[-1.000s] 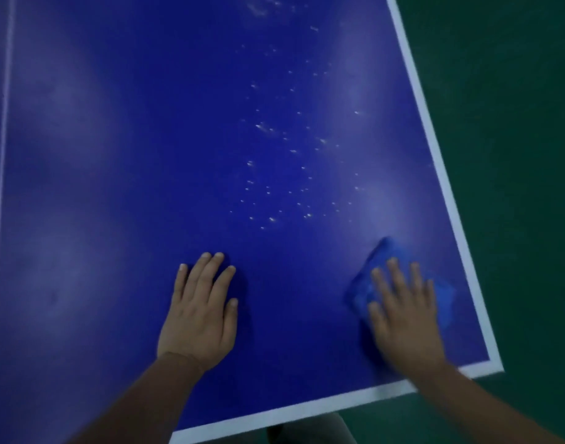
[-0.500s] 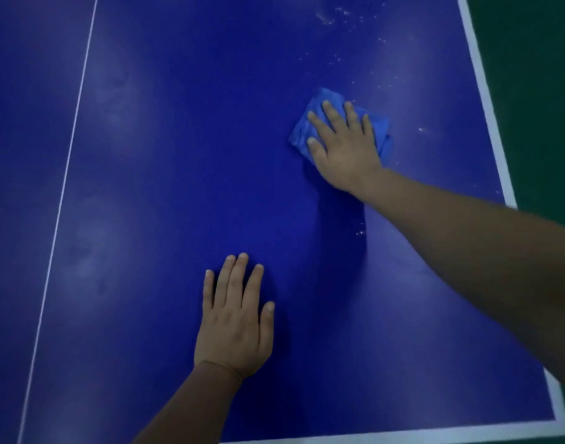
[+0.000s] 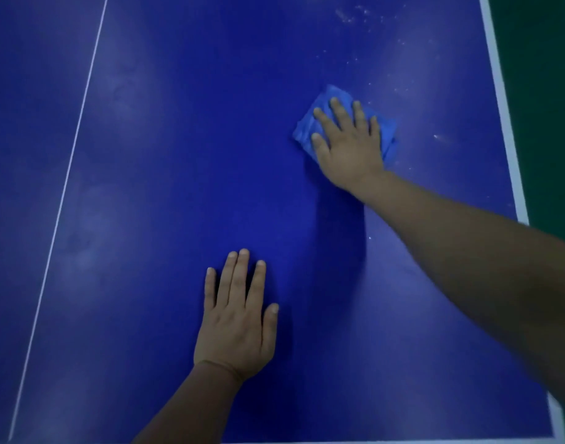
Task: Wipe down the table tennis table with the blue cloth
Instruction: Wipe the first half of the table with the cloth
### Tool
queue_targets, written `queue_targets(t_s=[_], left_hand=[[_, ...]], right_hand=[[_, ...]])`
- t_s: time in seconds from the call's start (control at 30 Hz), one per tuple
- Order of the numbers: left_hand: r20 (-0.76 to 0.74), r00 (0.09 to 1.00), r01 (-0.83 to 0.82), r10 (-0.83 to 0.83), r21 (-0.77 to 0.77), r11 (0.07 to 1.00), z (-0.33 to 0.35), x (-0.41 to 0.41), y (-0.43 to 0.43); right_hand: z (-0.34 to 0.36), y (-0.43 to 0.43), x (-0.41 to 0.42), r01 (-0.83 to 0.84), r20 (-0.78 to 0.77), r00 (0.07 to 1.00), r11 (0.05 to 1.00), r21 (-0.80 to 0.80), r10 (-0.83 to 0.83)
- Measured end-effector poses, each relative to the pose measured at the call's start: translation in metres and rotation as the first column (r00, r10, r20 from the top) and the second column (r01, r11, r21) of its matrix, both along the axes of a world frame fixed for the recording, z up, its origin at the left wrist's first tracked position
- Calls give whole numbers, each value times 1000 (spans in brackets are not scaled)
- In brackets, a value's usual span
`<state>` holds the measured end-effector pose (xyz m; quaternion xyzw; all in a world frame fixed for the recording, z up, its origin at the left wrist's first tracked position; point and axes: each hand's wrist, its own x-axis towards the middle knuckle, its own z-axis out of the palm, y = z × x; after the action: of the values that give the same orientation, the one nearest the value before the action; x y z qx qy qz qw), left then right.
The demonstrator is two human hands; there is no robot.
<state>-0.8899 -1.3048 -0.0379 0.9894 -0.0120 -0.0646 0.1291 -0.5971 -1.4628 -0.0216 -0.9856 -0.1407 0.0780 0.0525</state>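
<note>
right hand (image 3: 348,149) flat, fingers spread, pressing blue cloth (image 3: 310,129) near the table (image 3: 178,155) right edge | left hand (image 3: 236,318) flat, fingers straight, near the front edge | white specks (image 3: 351,16) far right corner

Reaching forward with the right hand (image 3: 348,149), palm down, fingers spread flat, left hand (image 3: 236,328) planted nearer in, fingers straight

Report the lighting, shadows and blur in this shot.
Head view: dim, bluish light; soft pale sheen patches on the table; a dark shadow falls left of the right hand and forearm, another beside the left hand; the near right forearm looks blurred.
</note>
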Motion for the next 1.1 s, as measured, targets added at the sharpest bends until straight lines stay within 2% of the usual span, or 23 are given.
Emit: queue_targets(t_s=[0.07,0.13,0.2,0.27,0.33,0.4,0.47,0.5,0.57,0.6,0.63,0.67,0.73,0.77,0.8,0.83,0.87,0.9,0.93,0.97,1.0,1.03,1.1], left_hand=[[13,999,-41,42,-11,999,0,0,0],[42,996,-73,73,-12,997,0,-1,0],[55,996,-66,67,-10,998,-1,-1,-1],[62,997,-41,42,-18,999,-1,-1,0],[57,998,8,-8,2,1000,-1,1,0],[24,996,85,-86,29,996,-1,2,0],[-7,993,121,-120,55,991,0,2,0],[-21,992,123,-121,65,990,1,3,-1],[-43,993,115,-111,83,990,2,5,-2],[-57,992,116,-111,86,990,2,6,-2],[-68,991,117,-111,79,990,3,5,-2],[-66,992,111,-106,64,992,4,5,-1],[-39,994,101,-100,19,995,7,7,0],[-13,995,101,-101,-9,995,8,11,0],[24,994,103,-102,-33,994,10,17,0],[59,993,106,-103,-48,993,12,25,-1],[88,991,111,-106,-56,992,14,37,-4],[106,988,116,-109,-56,992,15,52,-7],[112,987,121,-115,-50,991,15,68,-9],[105,987,129,-124,-41,991,14,84,-12],[94,987,137,-134,-28,990,12,98,-14],[84,986,145,-143,-14,989,9,110,-17],[66,988,141,-141,-2,990,3,123,-20]], right_hand=[[-4,22,-36,57,60,997,998,-20,-56],[-10,43,-108,-77,115,991,997,19,74],[-13,50,-173,-226,89,972,971,73,219],[-12,34,-197,-271,78,962,955,119,263],[-17,-12,-186,-235,118,967,968,83,225],[-24,-83,-163,-7,153,988,1000,-27,11],[-22,-164,-143,349,189,925,934,-81,-329],[-15,-196,-138,528,168,841,848,-43,-515],[-1,-221,-130,798,58,599,601,46,-799],[1,-214,-127,870,31,488,489,66,-872],[1,-197,-125,899,28,431,432,67,-902],[-1,-172,-127,881,43,466,468,65,-884],[-9,-110,-142,689,142,706,719,85,-694],[-12,-79,-155,492,168,853,869,58,-494],[-14,-55,-174,225,154,962,974,21,-226],[-15,-44,-191,-18,116,993,1000,14,16],[-15,-48,-195,-172,99,981,985,23,169],[-16,-66,-186,-204,111,974,978,36,199],[-20,-91,-172,-115,142,984,993,19,111],[-22,-121,-155,59,180,982,998,-6,-57],[-21,-156,-138,271,194,946,962,-34,-259],[-19,-192,-127,470,164,874,882,-41,-458],[-8,-238,-123,697,67,715,717,10,-696]])
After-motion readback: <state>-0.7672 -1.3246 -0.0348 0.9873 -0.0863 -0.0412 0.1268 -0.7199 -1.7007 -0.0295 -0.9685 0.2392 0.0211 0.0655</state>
